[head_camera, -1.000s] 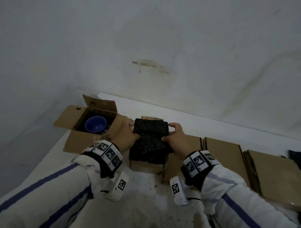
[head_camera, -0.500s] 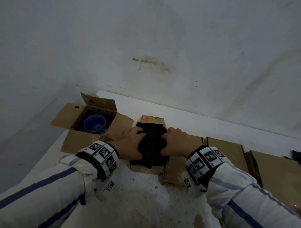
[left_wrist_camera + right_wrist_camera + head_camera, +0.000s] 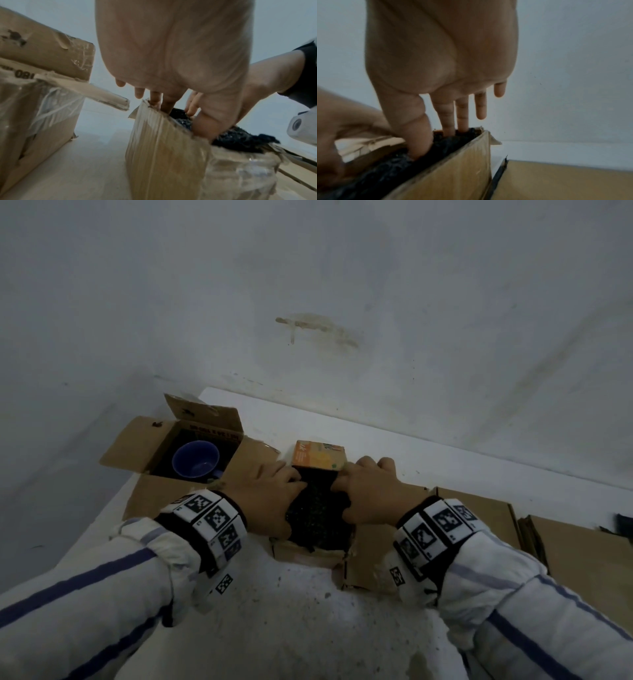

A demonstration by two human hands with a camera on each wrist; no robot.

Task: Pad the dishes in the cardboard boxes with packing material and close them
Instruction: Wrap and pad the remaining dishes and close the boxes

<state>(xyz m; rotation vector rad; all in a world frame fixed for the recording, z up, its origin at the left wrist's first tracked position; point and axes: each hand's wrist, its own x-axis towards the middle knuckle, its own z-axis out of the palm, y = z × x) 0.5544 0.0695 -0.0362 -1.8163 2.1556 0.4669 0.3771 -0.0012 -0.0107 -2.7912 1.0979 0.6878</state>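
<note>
Both hands, left hand and right hand, fingers extended, press the black foam pad into the small box to cushion whatever sits underneath.

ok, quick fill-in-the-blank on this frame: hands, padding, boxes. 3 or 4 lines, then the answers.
1. Both hands press the black foam padding into the small ____ box.
2. The blue cup sits in the open box on the person's ____ side.
3. The left hand and right hand press with ____ fingers.
4. The small box's flaps are still ____.

Answers: cardboard; left; straight; open
</note>
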